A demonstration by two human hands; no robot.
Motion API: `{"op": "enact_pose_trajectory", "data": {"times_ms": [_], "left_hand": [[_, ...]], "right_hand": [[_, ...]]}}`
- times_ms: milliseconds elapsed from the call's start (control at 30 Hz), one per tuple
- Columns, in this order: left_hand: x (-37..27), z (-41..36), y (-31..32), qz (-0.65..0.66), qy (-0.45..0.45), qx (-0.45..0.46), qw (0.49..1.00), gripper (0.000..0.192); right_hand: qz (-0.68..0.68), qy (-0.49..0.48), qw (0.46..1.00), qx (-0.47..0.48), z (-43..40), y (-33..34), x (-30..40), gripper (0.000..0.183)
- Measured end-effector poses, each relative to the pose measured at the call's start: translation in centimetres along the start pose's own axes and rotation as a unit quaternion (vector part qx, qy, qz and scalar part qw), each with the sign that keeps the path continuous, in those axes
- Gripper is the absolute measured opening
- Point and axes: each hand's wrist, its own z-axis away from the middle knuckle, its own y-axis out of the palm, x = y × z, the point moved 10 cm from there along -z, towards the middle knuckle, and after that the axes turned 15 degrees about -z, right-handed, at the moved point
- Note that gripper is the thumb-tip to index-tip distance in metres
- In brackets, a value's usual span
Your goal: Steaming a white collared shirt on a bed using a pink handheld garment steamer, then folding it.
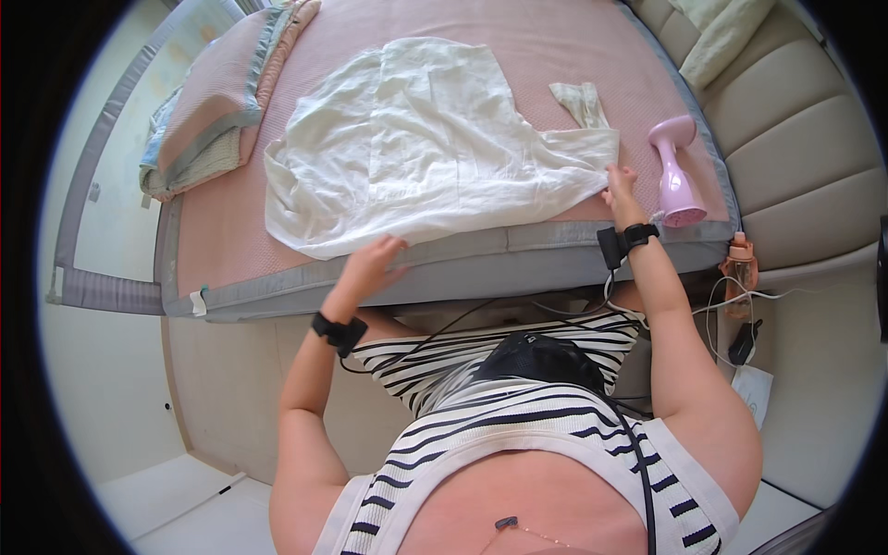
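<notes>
A wrinkled white garment (430, 139) lies spread on the pink mattress cover, its narrower part stretching to the right. My right hand (622, 184) pinches the lower corner of that part between thumb and fingers. Just in front of the garment's near edge, my left hand (374, 265) hovers over the grey side of the bed, fingers apart, holding nothing. To the right of my right hand, a pink handheld garment steamer (674, 173) lies on the bed.
Folded pink and grey bedding (215, 111) lies at the far left beside a mesh bed rail (94, 208). A padded headboard (798, 139) borders the right. An orange bottle (740, 267), cables and a black adapter (744, 342) are below it.
</notes>
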Motion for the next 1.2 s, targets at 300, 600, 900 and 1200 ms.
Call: {"op": "enact_pose_trajectory", "data": {"times_ms": [300, 600, 900, 1200], "left_hand": [[0.9, -6.3, 4.2, -0.235, -0.013, -0.026, 0.972, 0.017], [-2.9, 0.7, 1.0, -0.037, 0.138, 0.159, 0.977, 0.01], [-3.8, -1.1, 2.1, -0.036, 0.138, 0.226, 0.964, 0.013], [-8.8, -6.2, 1.6, 0.001, 0.133, 0.229, 0.964, 0.031]], "right_hand": [[-0.2, 0.265, 0.893, 0.304, 6.6, 6.8, -0.9, 0.049], [-0.274, 0.051, 0.92, 0.276, 5.0, 2.8, 5.5, 0.04], [-0.409, 0.442, 0.721, 0.344, 7.6, 4.4, 1.1, 0.018], [-0.438, -0.12, 0.859, 0.235, 6.4, 1.2, 11.0, 0.028]]}}
